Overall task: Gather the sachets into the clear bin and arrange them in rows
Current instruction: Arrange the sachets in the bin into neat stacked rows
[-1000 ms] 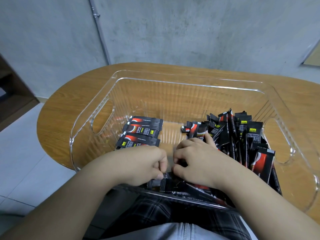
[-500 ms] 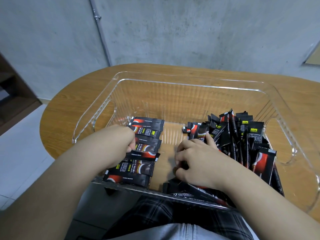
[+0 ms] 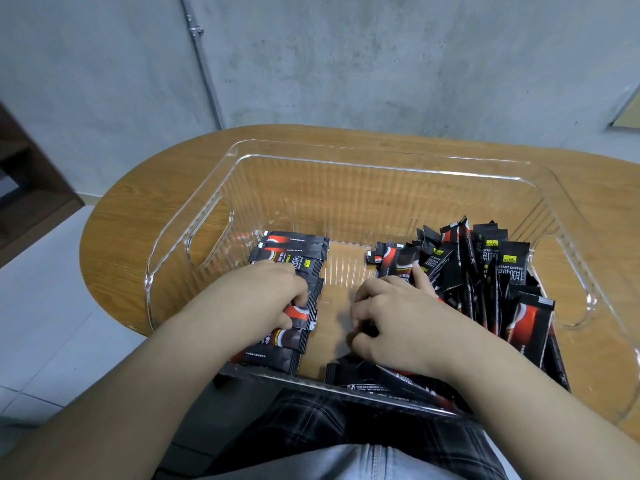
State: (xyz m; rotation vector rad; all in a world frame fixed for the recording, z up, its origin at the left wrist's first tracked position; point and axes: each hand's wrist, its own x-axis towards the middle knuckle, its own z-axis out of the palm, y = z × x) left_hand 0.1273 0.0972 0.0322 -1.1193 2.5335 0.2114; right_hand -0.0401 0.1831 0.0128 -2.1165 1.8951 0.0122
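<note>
Watching: someone seated at a rounded wooden table (image 3: 138, 216), both hands down inside a clear ribbed plastic bin (image 3: 363, 161) with cut-out handles.
Sachets so far: a neat column of flat black-and-red foil coffee sachets (image 3: 294, 247) along the bin's left side, each one lying crosswise, long axis left to right, stacked front to back.
Loose pile: the jumbled heap of the same black sachets (image 3: 491, 271) fills the right side, lots standing on end or leaning, no order at all.
Left hand (image 3: 270, 299): knuckles up on the column, fingertips curled onto one sachet in the row, looks like it's pinching or nudging it square.
Right hand (image 3: 398, 320): fingers curled in over dark sachets at the heap's near edge, index finger poking toward the pile; can't really tell if it's actually got one.
Key bit: the heap sits right of and touching the right hand, so that hand's the closer picker; bare strip of bin floor between the hands.
Feel: crinkly, slippery foil, serrated ends, probably slides easily.
</note>
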